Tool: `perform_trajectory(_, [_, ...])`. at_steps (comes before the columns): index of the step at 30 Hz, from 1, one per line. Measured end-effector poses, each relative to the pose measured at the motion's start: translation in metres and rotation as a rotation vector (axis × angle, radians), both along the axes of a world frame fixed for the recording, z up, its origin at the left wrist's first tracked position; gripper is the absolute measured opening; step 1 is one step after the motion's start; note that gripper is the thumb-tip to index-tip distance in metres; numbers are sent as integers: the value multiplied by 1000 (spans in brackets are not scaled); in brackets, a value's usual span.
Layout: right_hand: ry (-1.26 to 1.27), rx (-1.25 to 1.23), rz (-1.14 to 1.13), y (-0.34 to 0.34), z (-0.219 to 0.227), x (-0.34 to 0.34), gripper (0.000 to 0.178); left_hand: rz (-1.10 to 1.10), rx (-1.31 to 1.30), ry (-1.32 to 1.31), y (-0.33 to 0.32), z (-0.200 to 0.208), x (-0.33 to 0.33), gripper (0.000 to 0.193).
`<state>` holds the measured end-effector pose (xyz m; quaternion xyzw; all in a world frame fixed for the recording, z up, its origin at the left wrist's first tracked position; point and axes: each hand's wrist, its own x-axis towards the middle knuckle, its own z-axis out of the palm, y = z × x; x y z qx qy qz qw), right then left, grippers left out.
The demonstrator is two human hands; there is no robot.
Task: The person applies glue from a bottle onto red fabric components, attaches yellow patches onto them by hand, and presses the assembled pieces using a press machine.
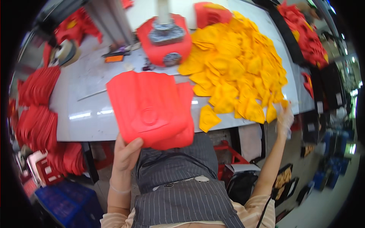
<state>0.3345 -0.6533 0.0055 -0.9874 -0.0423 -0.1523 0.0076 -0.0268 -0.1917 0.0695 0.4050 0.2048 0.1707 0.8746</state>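
Note:
My left hand point(127, 154) is closed on the lower edge of a small stack of red moulded sheets point(148, 102), its thumb on top. The front sheet has a raised round shape near its lower part. My right hand point(285, 119), in a thin clear glove, is at the table's right front edge beside a large heap of yellow cut pieces point(235, 64). Its fingers are blurred, with a bit of yellow at the tips; I cannot make out whether they grip a piece. One yellow piece point(209, 118) lies at the heap's near left corner.
Behind the sheets, a press head point(166, 33) stands over a red moulded part point(148, 49). Red sheets point(36, 127) are stacked along the left edge. A tape roll point(68, 53) and an orange-and-black tool point(114, 58) lie at the back left. A blue crate point(68, 203) is on the floor.

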Motion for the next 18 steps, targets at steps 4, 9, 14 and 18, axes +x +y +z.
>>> perform_trajectory(4, [-310, 302, 153, 40, 32, -31, 29, -22, 79, 23, 3, 15, -8, 58])
perform_trajectory(9, [53, 1358, 278, 144, 70, -78, 40, 13, -112, -79, 9, 11, -9, 68])
perform_trajectory(14, [517, 1482, 631, 244, 109, -131, 51, -53, -600, -286, 4, -4, 3, 70])
perform_trajectory(18, [750, 1409, 771, 303, 150, -162, 53, -69, -633, -300, -4, -2, 11, 69])
